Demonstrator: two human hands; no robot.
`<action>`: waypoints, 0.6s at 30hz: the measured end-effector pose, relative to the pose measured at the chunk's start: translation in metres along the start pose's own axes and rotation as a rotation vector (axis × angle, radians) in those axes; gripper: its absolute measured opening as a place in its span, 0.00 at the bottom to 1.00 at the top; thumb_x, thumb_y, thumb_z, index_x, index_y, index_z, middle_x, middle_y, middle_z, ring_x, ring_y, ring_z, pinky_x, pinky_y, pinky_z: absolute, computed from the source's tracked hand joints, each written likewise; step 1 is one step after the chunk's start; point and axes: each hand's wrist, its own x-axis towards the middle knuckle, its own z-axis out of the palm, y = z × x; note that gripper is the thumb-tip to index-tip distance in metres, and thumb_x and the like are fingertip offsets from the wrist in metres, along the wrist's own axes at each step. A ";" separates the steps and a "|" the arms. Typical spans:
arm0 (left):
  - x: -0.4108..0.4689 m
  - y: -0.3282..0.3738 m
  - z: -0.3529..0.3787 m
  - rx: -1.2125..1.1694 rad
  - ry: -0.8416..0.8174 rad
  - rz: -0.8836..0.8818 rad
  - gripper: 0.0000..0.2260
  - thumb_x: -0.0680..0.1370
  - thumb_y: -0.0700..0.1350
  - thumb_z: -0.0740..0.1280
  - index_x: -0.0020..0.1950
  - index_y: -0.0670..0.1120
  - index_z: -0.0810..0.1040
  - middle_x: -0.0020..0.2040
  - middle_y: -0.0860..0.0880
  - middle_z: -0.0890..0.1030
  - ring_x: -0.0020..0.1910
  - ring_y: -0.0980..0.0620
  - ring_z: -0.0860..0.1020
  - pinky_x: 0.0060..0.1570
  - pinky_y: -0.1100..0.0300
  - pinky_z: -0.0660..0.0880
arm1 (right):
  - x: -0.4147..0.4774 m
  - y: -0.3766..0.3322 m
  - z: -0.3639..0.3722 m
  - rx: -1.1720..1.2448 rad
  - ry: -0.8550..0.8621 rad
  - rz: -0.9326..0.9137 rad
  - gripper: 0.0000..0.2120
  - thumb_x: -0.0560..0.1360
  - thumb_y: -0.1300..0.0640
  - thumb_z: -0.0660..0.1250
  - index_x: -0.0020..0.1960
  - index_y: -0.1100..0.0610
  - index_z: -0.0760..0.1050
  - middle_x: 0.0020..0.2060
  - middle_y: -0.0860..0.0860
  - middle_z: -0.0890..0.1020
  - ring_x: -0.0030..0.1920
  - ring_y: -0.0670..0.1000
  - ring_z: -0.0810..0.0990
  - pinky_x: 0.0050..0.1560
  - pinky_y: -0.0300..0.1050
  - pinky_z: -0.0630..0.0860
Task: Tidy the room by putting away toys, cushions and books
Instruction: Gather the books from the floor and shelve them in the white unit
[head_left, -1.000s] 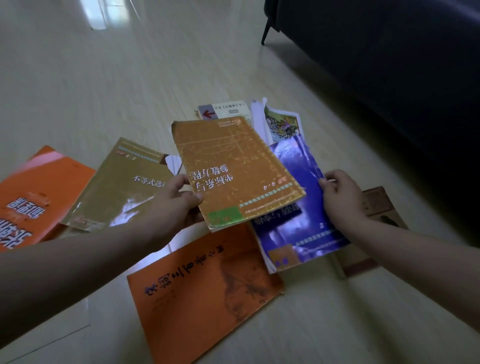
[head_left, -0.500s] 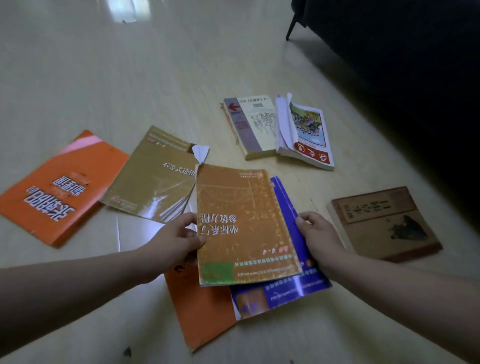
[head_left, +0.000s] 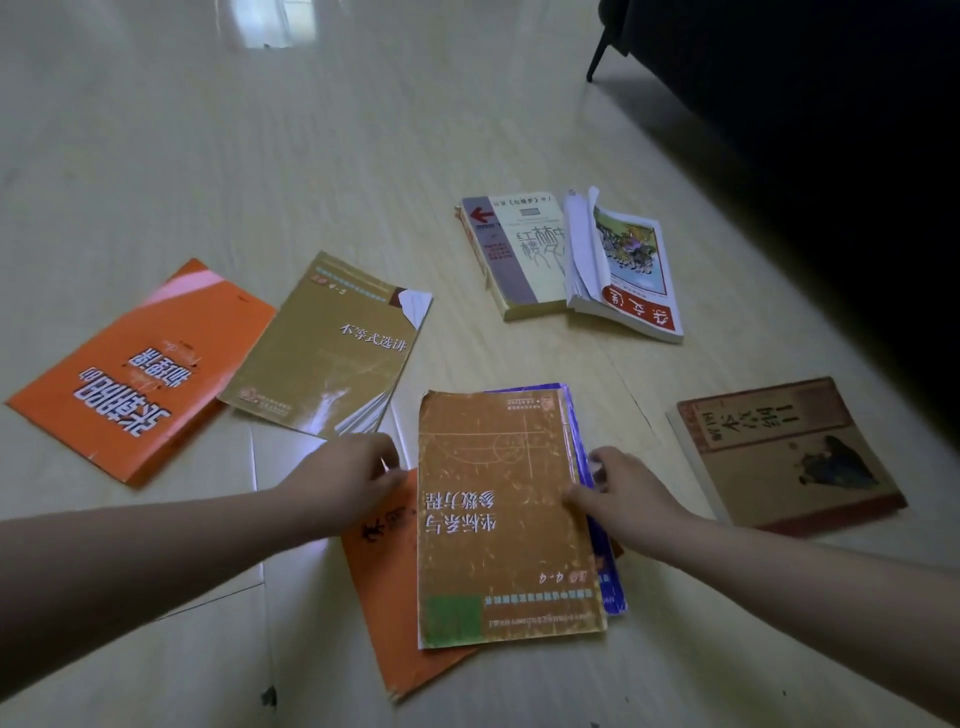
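Note:
A brown-orange book (head_left: 498, 519) lies flat on the floor on top of a blue book (head_left: 609, 582), of which only the right edge shows. Both rest on an orange book (head_left: 382, 566). My right hand (head_left: 621, 493) pinches the right edge of the two upper books, thumb on the brown-orange cover. My left hand (head_left: 348, 475) hovers just left of the stack with loosely bent fingers, fingertips over the orange book, holding nothing.
More books lie scattered on the pale floor (head_left: 311, 156): an orange one (head_left: 140, 374) far left, an olive-gold one (head_left: 322, 353), a cream-and-grey one (head_left: 519, 260), a picture-cover one (head_left: 631, 275), and a brown one (head_left: 789, 457) at right. A dark sofa (head_left: 805, 130) fills the upper right.
Both hands brought the brown-orange and blue books down onto the orange book and squared them up. My left hand has let go of the brown-orange book.

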 end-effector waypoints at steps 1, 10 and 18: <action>0.006 -0.005 -0.004 0.009 0.049 -0.013 0.10 0.79 0.52 0.64 0.54 0.48 0.77 0.51 0.50 0.79 0.48 0.51 0.77 0.47 0.58 0.74 | 0.001 -0.006 -0.003 -0.095 0.074 -0.063 0.22 0.77 0.49 0.66 0.67 0.54 0.65 0.62 0.52 0.72 0.59 0.51 0.75 0.51 0.44 0.76; 0.028 -0.037 -0.014 0.193 0.228 0.004 0.23 0.72 0.50 0.73 0.61 0.42 0.71 0.58 0.43 0.72 0.55 0.41 0.73 0.52 0.50 0.72 | -0.010 -0.037 0.017 -0.438 -0.037 -0.521 0.21 0.80 0.48 0.60 0.71 0.52 0.65 0.68 0.50 0.67 0.67 0.49 0.68 0.65 0.42 0.67; 0.047 -0.042 -0.006 0.215 0.167 -0.030 0.25 0.69 0.57 0.74 0.57 0.44 0.71 0.57 0.45 0.71 0.56 0.43 0.71 0.49 0.53 0.70 | -0.003 -0.025 0.032 -0.605 -0.155 -0.532 0.46 0.72 0.42 0.70 0.79 0.48 0.44 0.78 0.49 0.42 0.78 0.52 0.43 0.76 0.45 0.47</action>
